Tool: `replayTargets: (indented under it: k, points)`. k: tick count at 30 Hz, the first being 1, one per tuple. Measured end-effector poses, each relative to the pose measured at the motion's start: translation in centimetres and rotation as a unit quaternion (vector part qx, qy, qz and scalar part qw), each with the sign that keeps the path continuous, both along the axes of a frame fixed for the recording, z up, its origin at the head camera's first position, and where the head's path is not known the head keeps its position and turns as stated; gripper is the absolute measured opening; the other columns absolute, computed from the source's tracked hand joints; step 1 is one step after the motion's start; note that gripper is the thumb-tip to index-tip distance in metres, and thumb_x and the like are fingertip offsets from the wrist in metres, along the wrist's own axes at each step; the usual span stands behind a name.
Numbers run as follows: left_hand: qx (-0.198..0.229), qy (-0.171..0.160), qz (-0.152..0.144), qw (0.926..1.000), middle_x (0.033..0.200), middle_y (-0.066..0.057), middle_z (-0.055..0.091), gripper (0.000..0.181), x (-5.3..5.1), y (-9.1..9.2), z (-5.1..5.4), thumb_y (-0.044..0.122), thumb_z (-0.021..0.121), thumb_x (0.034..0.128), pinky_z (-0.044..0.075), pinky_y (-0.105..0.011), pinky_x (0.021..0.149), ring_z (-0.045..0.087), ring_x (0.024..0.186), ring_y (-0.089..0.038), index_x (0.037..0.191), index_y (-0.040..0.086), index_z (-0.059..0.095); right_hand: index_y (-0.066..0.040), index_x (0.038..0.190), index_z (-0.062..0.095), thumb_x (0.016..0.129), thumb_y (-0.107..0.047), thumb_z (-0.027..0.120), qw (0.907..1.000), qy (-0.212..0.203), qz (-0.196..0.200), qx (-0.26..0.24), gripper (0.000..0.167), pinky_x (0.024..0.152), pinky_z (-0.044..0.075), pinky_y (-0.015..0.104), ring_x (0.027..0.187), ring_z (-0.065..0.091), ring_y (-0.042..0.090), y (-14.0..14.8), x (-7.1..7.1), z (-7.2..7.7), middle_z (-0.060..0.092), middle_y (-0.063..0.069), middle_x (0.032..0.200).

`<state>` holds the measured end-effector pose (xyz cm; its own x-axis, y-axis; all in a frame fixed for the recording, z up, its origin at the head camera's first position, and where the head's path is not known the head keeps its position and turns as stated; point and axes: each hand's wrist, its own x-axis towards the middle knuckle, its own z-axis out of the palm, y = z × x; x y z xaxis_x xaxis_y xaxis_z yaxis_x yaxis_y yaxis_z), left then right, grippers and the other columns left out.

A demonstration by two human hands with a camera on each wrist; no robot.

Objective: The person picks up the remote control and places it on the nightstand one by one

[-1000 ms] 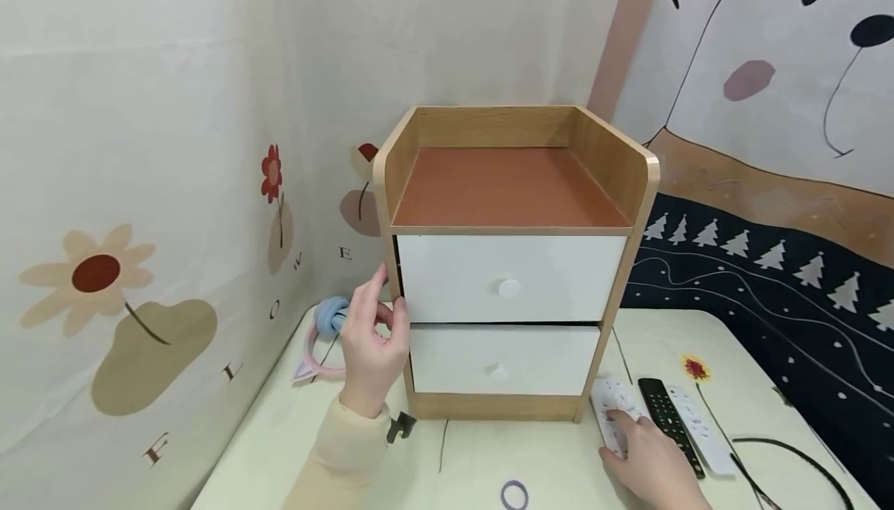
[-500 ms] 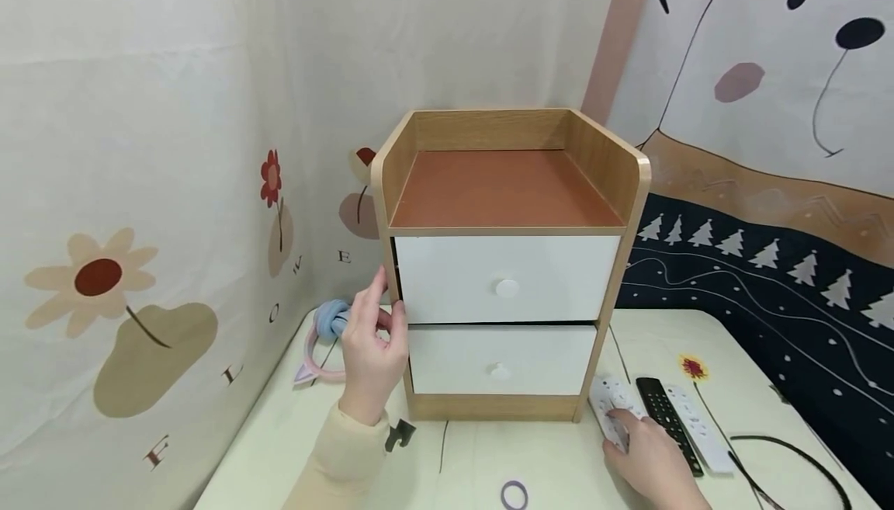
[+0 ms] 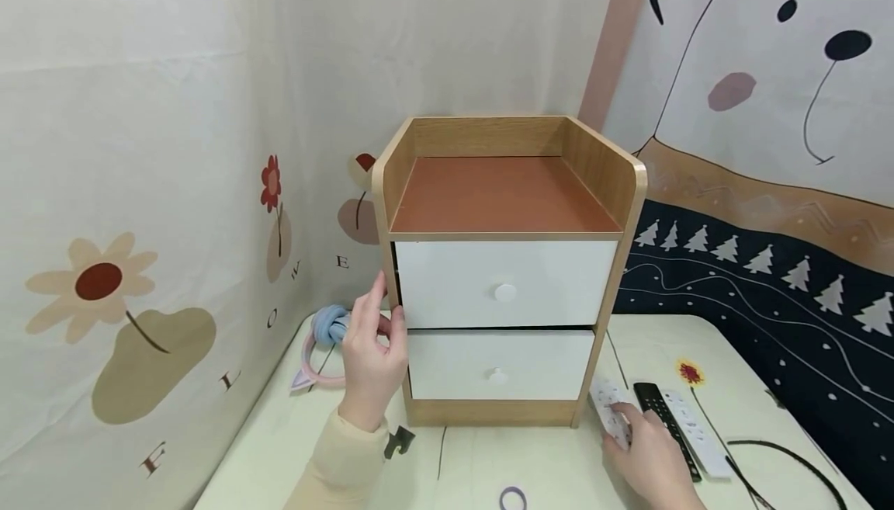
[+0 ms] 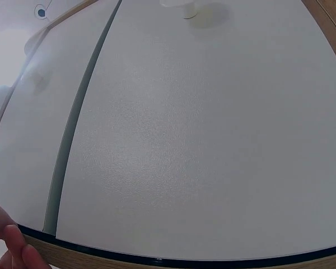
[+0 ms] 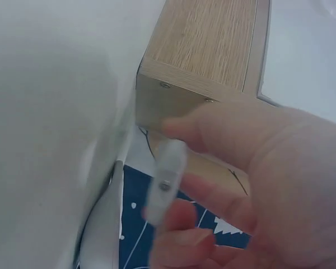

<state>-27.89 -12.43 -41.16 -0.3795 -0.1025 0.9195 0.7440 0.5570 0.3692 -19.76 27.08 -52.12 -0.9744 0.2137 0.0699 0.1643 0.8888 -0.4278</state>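
A small wood-trimmed cabinet (image 3: pixel 492 413) has a white upper drawer (image 3: pixel 447 285) and a white lower drawer (image 3: pixel 447 366), each with a round white knob. My left hand (image 3: pixel 373 359) touches the cabinet's left side, thumb by the front edge and fingers along the outer side. In the left wrist view, its fingertips (image 4: pixel 14 241) lie by the wooden edge. At the cabinet's right, my right hand (image 3: pixel 649 456) pinches a white power strip (image 3: pixel 606 397) between thumb and fingers. The right wrist view shows the strip's narrow end (image 5: pixel 167 179) with a screw.
Beside the right hand lie a black remote control (image 3: pixel 663 421) and another white strip (image 3: pixel 698 432). A black cable (image 3: pixel 789 448) curves at far right. A blue-and-pink ring-shaped item (image 3: pixel 324 347), a dark clip-like piece (image 3: pixel 400 442) and a purple ring (image 3: pixel 513 498) lie on the table.
The head view has shifted slightly, so the cabinet and table appear a little lower. Both hands keep almost the same places at the cabinet and power strip.
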Motion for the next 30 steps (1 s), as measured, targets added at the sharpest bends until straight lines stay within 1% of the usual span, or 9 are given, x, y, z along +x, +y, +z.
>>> replayTargets:
  k: [5, 10, 13, 15, 19, 23, 25, 27, 30]
  points:
    - [0.003, -0.028, -0.002, 0.9996, 0.116, -0.020, 0.068, 0.061, 0.1, 0.0, -0.2, -0.002, 0.066, 0.1020, 0.049, -0.023, 0.062, 0.053, 0.067, -0.013, 0.161, 0.001, 0.053, -0.001, 0.145, 0.064, 0.093, -0.026, 0.083, 0.9984, 0.047, -0.018, -0.025, 0.061, 0.062, 0.048, 0.033, 0.083, 0.064, 0.023, 0.0, 0.2, 0.4, 0.065, 0.018, 0.102]
    - [0.000, -0.029, 0.001, 0.9996, 0.116, -0.020, 0.067, 0.063, 0.2, -0.1, -0.5, -0.003, 0.067, 0.1011, 0.050, -0.022, 0.061, 0.053, 0.068, -0.012, 0.162, 0.001, 0.052, -0.007, 0.147, 0.064, 0.094, -0.027, 0.084, 0.9936, 0.095, -0.038, -0.048, 0.060, 0.063, 0.044, 0.026, 0.080, 0.061, 0.019, -0.2, 0.5, 0.6, 0.066, 0.019, 0.108]
    - [-0.001, -0.025, 0.004, 0.9997, 0.115, -0.019, 0.067, 0.064, 0.2, -0.1, -0.5, -0.004, 0.067, 0.1005, 0.048, -0.019, 0.062, 0.053, 0.067, -0.012, 0.162, 0.001, 0.052, -0.011, 0.145, 0.066, 0.093, -0.024, 0.086, 0.9847, 0.156, -0.051, -0.058, 0.057, 0.061, 0.042, 0.022, 0.076, 0.056, 0.013, -0.4, 0.6, 0.8, 0.068, 0.018, 0.111]
    - [0.001, -0.018, 0.003, 0.9998, 0.114, -0.019, 0.067, 0.064, 0.2, -0.2, -0.5, -0.007, 0.067, 0.0994, 0.048, -0.018, 0.062, 0.053, 0.067, -0.013, 0.161, 0.001, 0.052, -0.012, 0.143, 0.069, 0.092, -0.021, 0.088, 0.9737, 0.210, -0.058, -0.067, 0.055, 0.059, 0.040, 0.020, 0.074, 0.052, 0.007, -0.5, 0.6, 1.2, 0.068, 0.016, 0.110]
    - [-0.001, -0.001, 0.006, 1.0000, 0.113, -0.020, 0.067, 0.066, 0.3, -0.2, -0.4, -0.010, 0.067, 0.0971, 0.049, -0.021, 0.061, 0.053, 0.066, -0.013, 0.161, 0.000, 0.053, -0.014, 0.140, 0.072, 0.088, -0.014, 0.090, 0.9403, 0.320, -0.067, -0.094, 0.055, 0.060, 0.041, 0.011, 0.069, 0.048, -0.005, -1.0, 0.9, 2.9, 0.069, 0.012, 0.105]
    - [-0.001, -0.014, 0.001, 0.9999, 0.115, -0.020, 0.067, 0.066, 0.3, -0.1, -0.2, -0.007, 0.066, 0.0990, 0.049, -0.022, 0.062, 0.052, 0.068, -0.013, 0.162, 0.001, 0.051, -0.009, 0.140, 0.073, 0.087, 0.000, 0.088, 0.8942, 0.415, -0.060, -0.158, 0.056, 0.063, 0.042, 0.002, 0.068, 0.051, -0.011, -1.8, 1.5, 5.2, 0.067, -0.002, 0.107]
    - [-0.001, -0.022, -0.004, 0.9997, 0.117, -0.019, 0.067, 0.065, 0.2, 0.0, -0.2, -0.006, 0.066, 0.1002, 0.049, -0.021, 0.062, 0.052, 0.069, -0.012, 0.163, 0.002, 0.050, -0.003, 0.140, 0.072, 0.086, 0.009, 0.085, 0.8657, 0.457, -0.047, -0.198, 0.058, 0.066, 0.045, 0.000, 0.071, 0.055, -0.012, -2.3, 1.8, 6.3, 0.065, -0.013, 0.109]
    - [-0.001, -0.027, -0.006, 0.9996, 0.118, -0.019, 0.067, 0.065, 0.2, 0.1, -0.2, -0.005, 0.066, 0.1007, 0.049, -0.021, 0.063, 0.052, 0.069, -0.012, 0.164, 0.003, 0.050, 0.005, 0.140, 0.069, 0.084, 0.018, 0.080, 0.8320, 0.498, -0.021, -0.245, 0.059, 0.070, 0.049, 0.000, 0.074, 0.059, -0.010, -2.9, 2.2, 7.5, 0.065, -0.018, 0.113]
    - [-0.002, -0.028, -0.003, 0.9996, 0.119, -0.020, 0.067, 0.066, 0.3, 0.1, -0.2, -0.005, 0.066, 0.1005, 0.049, -0.022, 0.062, 0.052, 0.069, -0.012, 0.164, 0.002, 0.049, 0.014, 0.139, 0.065, 0.080, 0.028, 0.073, 0.7805, 0.549, 0.043, -0.295, 0.061, 0.077, 0.054, 0.002, 0.078, 0.062, -0.005, -3.9, 2.4, 9.1, 0.067, -0.014, 0.117]
